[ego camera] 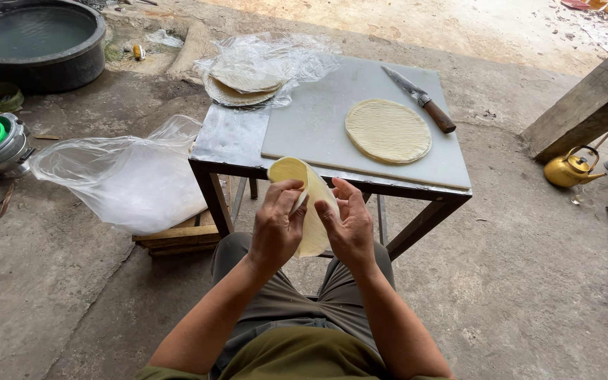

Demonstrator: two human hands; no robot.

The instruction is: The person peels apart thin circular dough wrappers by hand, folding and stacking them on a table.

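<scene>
- My left hand (276, 229) and right hand (350, 225) are raised over my lap, forearms converging from 6 o'clock.
- Both pinch one thin pale dough sheet (311, 204), which is bent; left fingers closed on its 9 o'clock edge, right on its 3 o'clock edge.
- At 12 o'clock: white cutting board (318, 127) with a flat round stack (388, 130); knife (420, 98) at 1 o'clock.

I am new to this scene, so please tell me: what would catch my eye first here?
First, the left hand and right hand hold a thin pale round wrapper before the small table. Behind lie a wrapper stack and a knife on the white cutting board.
</scene>
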